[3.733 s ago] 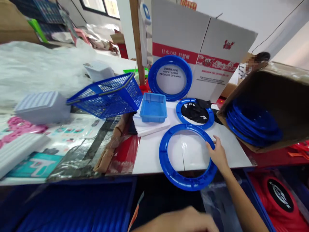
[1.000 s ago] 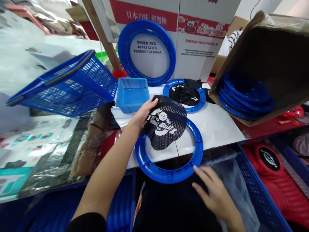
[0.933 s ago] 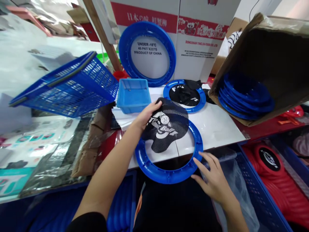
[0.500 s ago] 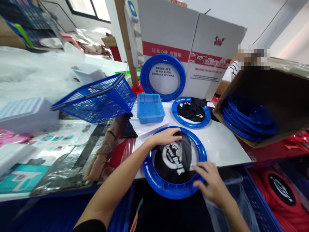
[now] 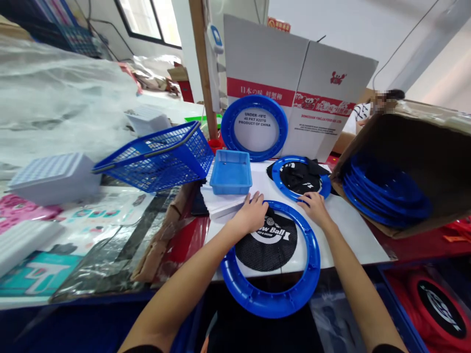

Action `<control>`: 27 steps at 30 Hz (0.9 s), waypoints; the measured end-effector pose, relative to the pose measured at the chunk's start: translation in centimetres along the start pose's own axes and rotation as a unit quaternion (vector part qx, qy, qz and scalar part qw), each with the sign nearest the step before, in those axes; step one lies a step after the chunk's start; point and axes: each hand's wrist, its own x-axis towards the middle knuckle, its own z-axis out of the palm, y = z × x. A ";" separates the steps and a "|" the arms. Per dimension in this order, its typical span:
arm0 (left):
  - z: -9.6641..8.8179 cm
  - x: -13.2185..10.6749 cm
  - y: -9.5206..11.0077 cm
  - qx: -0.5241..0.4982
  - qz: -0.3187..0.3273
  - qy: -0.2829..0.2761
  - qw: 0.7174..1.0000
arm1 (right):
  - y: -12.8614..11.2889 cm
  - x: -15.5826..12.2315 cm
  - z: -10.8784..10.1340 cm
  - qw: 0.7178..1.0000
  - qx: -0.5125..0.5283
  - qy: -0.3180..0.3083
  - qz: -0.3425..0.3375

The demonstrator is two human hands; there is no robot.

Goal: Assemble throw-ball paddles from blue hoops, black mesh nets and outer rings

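Note:
A big blue plastic ring (image 5: 273, 301) lies at the front edge of the white board (image 5: 353, 234), hanging over it. Inside the ring sits a black mesh disc (image 5: 268, 243) printed with a white ball logo. My left hand (image 5: 251, 214) rests on the far left of the ring, fingers curled over the mesh's upper edge. My right hand (image 5: 314, 207) presses on the ring's far right rim, fingers bent down. Just behind, a second blue ring (image 5: 320, 178) holds a crumpled black mesh.
A small blue tray (image 5: 231, 171) and a tilted blue basket (image 5: 158, 157) stand to the left. A third ring (image 5: 256, 125) leans on a white carton (image 5: 294, 88). A brown box (image 5: 412, 162) at right holds stacked blue rings. Red discs (image 5: 437, 304) lie in a bin below.
The mesh disc has gone from held above the ring to lying flat inside it. Both hands moved to the ring's far side; my right hand came up from the near rim.

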 end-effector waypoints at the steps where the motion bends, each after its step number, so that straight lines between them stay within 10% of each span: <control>1: -0.1 -0.2 0.3 0.004 -0.019 -0.009 1.000 | 0.0 -0.2 0.1 1.000 0.001 0.003 0.002; 17: -2.1 -2.3 3.2 -0.016 -0.208 -0.005 0.978 | -1.7 1.6 0.7 0.995 0.087 0.048 0.022; 23: -2.4 -2.5 3.1 -0.014 -0.246 -0.002 0.969 | -1.8 -1.2 -2.0 0.975 0.164 -0.146 -0.043; 27: -2.9 -2.8 3.2 -0.017 -0.250 0.009 0.968 | -1.5 -1.2 -2.1 0.972 0.166 -0.164 0.006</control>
